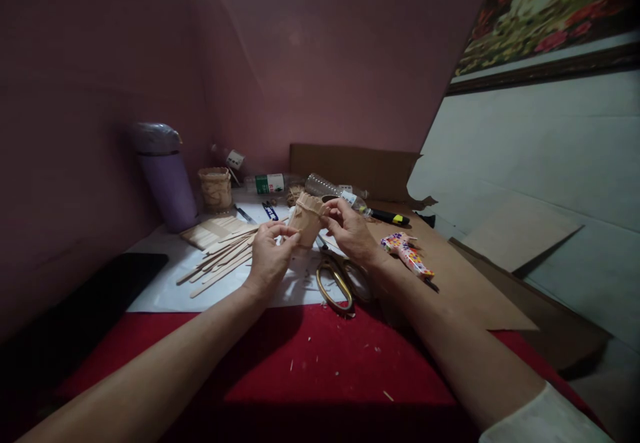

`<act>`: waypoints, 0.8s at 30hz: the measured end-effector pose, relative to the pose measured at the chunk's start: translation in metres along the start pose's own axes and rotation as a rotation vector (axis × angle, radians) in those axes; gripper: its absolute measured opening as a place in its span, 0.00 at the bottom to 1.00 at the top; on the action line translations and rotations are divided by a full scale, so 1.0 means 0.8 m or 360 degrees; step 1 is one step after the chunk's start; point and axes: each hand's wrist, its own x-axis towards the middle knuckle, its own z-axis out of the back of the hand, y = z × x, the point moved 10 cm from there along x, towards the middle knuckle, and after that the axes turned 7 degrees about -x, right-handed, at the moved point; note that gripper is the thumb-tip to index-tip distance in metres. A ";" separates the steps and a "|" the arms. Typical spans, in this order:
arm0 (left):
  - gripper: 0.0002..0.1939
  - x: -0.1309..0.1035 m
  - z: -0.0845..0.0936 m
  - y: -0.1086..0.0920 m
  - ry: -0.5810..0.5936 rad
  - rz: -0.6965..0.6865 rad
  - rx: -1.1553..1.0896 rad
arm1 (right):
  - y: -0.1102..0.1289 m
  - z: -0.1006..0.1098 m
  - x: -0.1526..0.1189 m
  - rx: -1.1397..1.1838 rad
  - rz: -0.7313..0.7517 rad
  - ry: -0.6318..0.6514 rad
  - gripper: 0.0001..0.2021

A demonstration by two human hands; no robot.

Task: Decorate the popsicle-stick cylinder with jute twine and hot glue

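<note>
Between my two hands a small cup covered in craft sticks [309, 219] is held up, slightly tilted, above the white paper. My left hand [271, 253] pinches its lower left side with thumb and fingers. At the upper right rim, my right hand [349, 229] grips it, fingers closed on the edge. Gold-handled scissors [333, 287] lie just below the cup, partly behind my right wrist. A fan of loose wooden craft sticks [220, 266] spreads beside my left hand. Right of my right hand lies a flower-patterned glue gun [407, 254].
A purple tumbler [170, 189] and another stick-covered cup [216, 189] stand at the back left. Plastic bottles [265, 183] lie along the back. A black and yellow utility knife [390, 217] rests on brown cardboard [467, 289] at right. Red cloth [300, 369] with scraps covers the front.
</note>
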 end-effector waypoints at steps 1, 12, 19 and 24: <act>0.02 0.001 0.000 -0.005 -0.0001 -0.0044 0.0081 | -0.003 -0.003 0.000 0.0021 -0.0027 0.0023 0.06; 0.09 0.010 -0.009 0.011 0.0133 0.0137 -0.0139 | -0.007 -0.006 -0.001 0.0088 -0.0063 0.0033 0.10; 0.11 0.014 -0.009 0.017 0.0128 0.0171 -0.0168 | -0.006 -0.010 0.000 0.0164 -0.0068 0.0063 0.10; 0.20 0.023 0.000 0.026 0.0052 0.0135 -0.0166 | -0.007 -0.010 0.000 0.0196 -0.0077 0.0066 0.09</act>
